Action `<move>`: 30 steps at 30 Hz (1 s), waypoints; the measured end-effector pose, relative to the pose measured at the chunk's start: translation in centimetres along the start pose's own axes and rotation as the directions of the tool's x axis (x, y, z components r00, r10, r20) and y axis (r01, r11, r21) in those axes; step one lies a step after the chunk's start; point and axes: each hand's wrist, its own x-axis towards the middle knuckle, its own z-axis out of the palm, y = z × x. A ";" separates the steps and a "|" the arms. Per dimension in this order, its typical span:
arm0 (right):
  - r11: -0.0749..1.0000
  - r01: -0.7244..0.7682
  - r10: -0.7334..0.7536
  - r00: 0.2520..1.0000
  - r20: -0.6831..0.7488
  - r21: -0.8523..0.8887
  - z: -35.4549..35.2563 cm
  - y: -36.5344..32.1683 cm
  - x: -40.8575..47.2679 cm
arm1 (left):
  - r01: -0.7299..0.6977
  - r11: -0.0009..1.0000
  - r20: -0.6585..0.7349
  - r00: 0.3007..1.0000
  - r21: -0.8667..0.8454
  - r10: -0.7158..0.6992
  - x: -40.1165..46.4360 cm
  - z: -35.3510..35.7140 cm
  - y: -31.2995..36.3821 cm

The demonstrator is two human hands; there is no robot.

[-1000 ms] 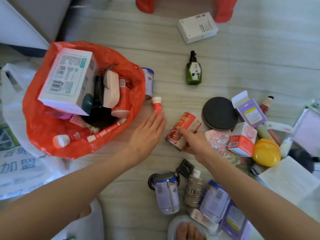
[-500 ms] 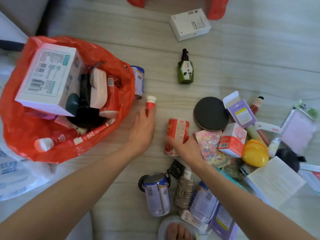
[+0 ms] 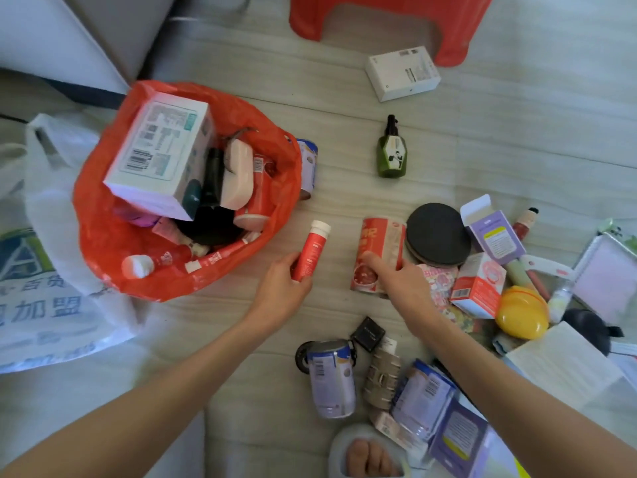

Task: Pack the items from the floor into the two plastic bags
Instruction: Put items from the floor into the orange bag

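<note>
Slim red plastic tube with white cap [image 3: 312, 250]: on the floor beside the full red plastic bag [image 3: 103, 236], our left hand [image 3: 281, 293] grasping its base. Right hand [image 3: 401, 282] clasps the red cylindrical can [image 3: 377, 257]. Risk, we judge: either slides off the heaped bag.

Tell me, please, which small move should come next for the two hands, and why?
Probably lift the red tube into the red bag. The left hand already grips its lower end, and the bag stands open just to its left. The right hand holds the red can, which could follow.
</note>
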 end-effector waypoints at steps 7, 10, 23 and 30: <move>0.962 -0.056 0.008 0.984 0.177 0.266 5.0 -3.8 -3.7 | 0.121 0.896 -0.156 0.966 -0.428 -0.206 -3.9 -7.1 -0.2; 0.955 -0.088 0.008 0.963 0.271 0.284 8.0 -5.7 -4.7 | 0.198 0.727 -0.136 0.918 -0.657 -0.373 -4.8 -9.2 -1.9; 0.874 -0.371 0.225 0.882 0.414 0.315 18.6 -9.9 -3.7 | 0.050 0.879 -0.391 0.883 -0.474 -0.261 -2.3 -12.6 -3.3; 0.868 -0.398 0.257 0.872 0.418 0.297 19.8 -9.0 -3.6 | 0.134 0.979 -0.680 0.704 -0.157 -0.205 -4.0 -16.2 -6.7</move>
